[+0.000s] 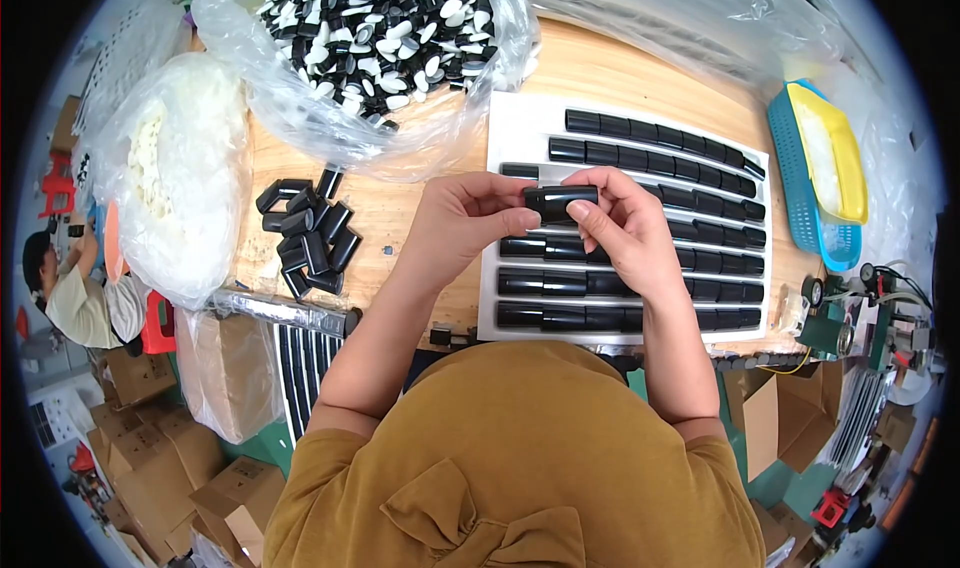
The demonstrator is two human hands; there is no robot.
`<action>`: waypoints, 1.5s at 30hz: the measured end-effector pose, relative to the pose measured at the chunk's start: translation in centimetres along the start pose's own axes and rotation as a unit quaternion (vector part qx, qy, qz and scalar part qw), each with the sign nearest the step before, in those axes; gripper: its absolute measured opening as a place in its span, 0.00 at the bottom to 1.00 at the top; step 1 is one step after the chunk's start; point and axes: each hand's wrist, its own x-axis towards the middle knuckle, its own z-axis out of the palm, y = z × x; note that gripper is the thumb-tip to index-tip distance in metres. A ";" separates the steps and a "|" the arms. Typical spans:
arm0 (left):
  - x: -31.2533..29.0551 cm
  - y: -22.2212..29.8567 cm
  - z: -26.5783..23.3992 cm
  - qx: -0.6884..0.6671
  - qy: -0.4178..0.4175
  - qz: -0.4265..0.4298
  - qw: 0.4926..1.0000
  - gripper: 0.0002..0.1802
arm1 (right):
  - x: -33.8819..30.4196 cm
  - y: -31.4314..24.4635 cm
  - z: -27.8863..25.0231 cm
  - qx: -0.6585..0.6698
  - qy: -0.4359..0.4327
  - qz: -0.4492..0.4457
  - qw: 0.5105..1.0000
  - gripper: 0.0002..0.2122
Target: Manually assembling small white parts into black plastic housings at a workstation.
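Observation:
Both my hands meet over the left part of a white sheet (pixel 512 120) that carries several rows of glossy black cylindrical pieces (pixel 655 133). Between them is a short, glossy black cylindrical piece (pixel 565 204), lying roughly crosswise. My left hand (pixel 470 213) pinches its left end with thumb and fingers. The right hand (pixel 630 230) grips the other end, thumb pressed on the front. My fingers hide part of the middle rows, and the left end of the held piece is partly covered. A pile of loose black pieces (pixel 310 236) lies left of my left forearm.
At the back lies an open plastic bag (pixel 225 18) of small black and white pieces. A clear bag (pixel 195 218) of whitish parts is at left. Right are a blue basket (pixel 797 183), a yellow tray (pixel 855 183) and a green machine (pixel 828 330). Another person (pixel 85 303) sits far left.

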 end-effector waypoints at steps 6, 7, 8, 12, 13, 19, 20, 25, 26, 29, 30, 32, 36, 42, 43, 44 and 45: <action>0.0 -0.1 0.1 -0.005 -0.020 -0.008 1.000 0.16 | 0.1 -0.5 -0.9 -0.067 -0.025 -0.030 0.997 0.09; 0.0 -0.2 0.0 -0.005 -0.036 -0.012 0.999 0.16 | 0.2 -0.5 -1.2 -0.067 -0.024 -0.029 0.997 0.09; -0.1 0.0 0.0 -0.005 -0.037 -0.012 0.999 0.16 | 0.5 -0.6 -1.5 -0.045 -0.060 -0.020 0.997 0.09; -0.5 0.6 0.4 0.033 -0.037 -0.031 0.998 0.16 | 0.9 -1.4 -1.9 -0.025 -0.106 -0.006 0.994 0.09; -0.5 0.7 0.5 0.034 -0.026 -0.027 0.999 0.16 | 0.9 -1.4 -1.8 -0.031 -0.100 -0.010 0.994 0.09; -0.2 0.7 0.4 0.032 -0.034 -0.017 0.999 0.16 | 0.5 -1.4 -1.2 -0.060 -0.058 0.002 0.996 0.09; -0.1 0.7 0.4 0.032 -0.034 -0.017 0.999 0.16 | 0.6 -1.3 -1.3 -0.061 -0.058 0.002 0.996 0.09; -0.3 0.1 0.5 0.019 -0.046 -0.046 0.998 0.15 | 0.9 -1.1 -1.7 -0.108 -0.107 -0.017 0.988 0.08; -0.2 -0.1 0.4 0.018 -0.046 -0.046 0.998 0.15 | 1.0 -1.1 -1.7 -0.097 -0.106 -0.005 0.990 0.08; 0.0 -0.5 0.1 0.009 -0.036 -0.034 0.999 0.12 | 1.0 -0.8 -0.8 0.066 -0.031 0.035 0.997 0.10; 0.2 -0.7 0.3 -0.034 -0.022 -0.042 0.998 0.11 | 1.1 -0.3 -0.1 0.092 0.032 0.020 0.995 0.13; 0.4 -0.8 0.6 -0.077 -0.008 -0.050 0.996 0.10 | 1.0 0.7 0.5 -0.019 0.080 -0.087 0.993 0.24; 0.0 -0.9 0.9 -0.154 0.037 -0.057 0.986 0.10 | 0.1 0.0 1.8 -0.220 0.095 -0.142 0.961 0.37; -0.3 0.3 1.1 -0.044 -0.039 0.023 0.998 0.21 | -0.2 0.0 0.4 -0.090 0.017 -0.125 0.988 0.32; -0.4 0.8 1.4 -0.026 -0.055 0.087 0.994 0.27 | -0.3 -0.3 0.2 -0.064 -0.023 -0.131 0.989 0.32; -0.3 1.3 1.1 -0.026 -0.055 0.086 0.994 0.27 | -0.4 -0.7 0.5 -0.057 -0.023 -0.144 0.988 0.32; -0.4 2.0 0.5 0.033 -0.109 0.104 0.988 0.33 | -0.7 -1.0 0.5 -0.057 -0.023 -0.143 0.988 0.32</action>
